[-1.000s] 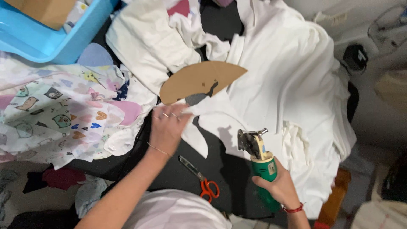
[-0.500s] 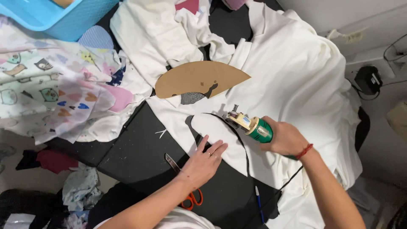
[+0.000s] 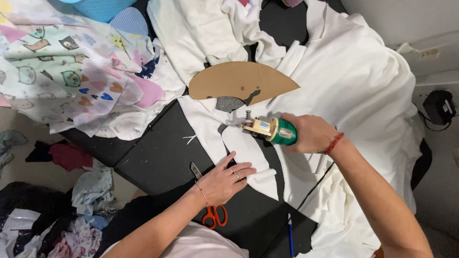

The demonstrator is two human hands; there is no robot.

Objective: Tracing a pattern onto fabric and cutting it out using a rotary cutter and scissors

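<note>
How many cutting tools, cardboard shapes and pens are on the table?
Cutting tools: 2, the green electric cutter held in the right hand and the orange-handled scissors partly under the left hand
Cardboard shapes: 1, the brown cardboard pattern
Pens: 1, the blue pen
Total: 4

Green handheld electric cutter (image 3: pixel 273 130): glossy green plastic body, cream housing, bare metal at the blade end.
White cloth (image 3: pixel 349 86): soft, matt, faintly fleecy knit.
Brown half-round template (image 3: pixel 241 80): matt, smooth cardboard.
Black table (image 3: pixel 158 160): matt, lightly scuffed.
Orange-handled scissors (image 3: pixel 210 208): shiny plastic loops, steel blades.
Patterned pastel fabric (image 3: pixel 62 71): thin printed cotton, matt.
</note>
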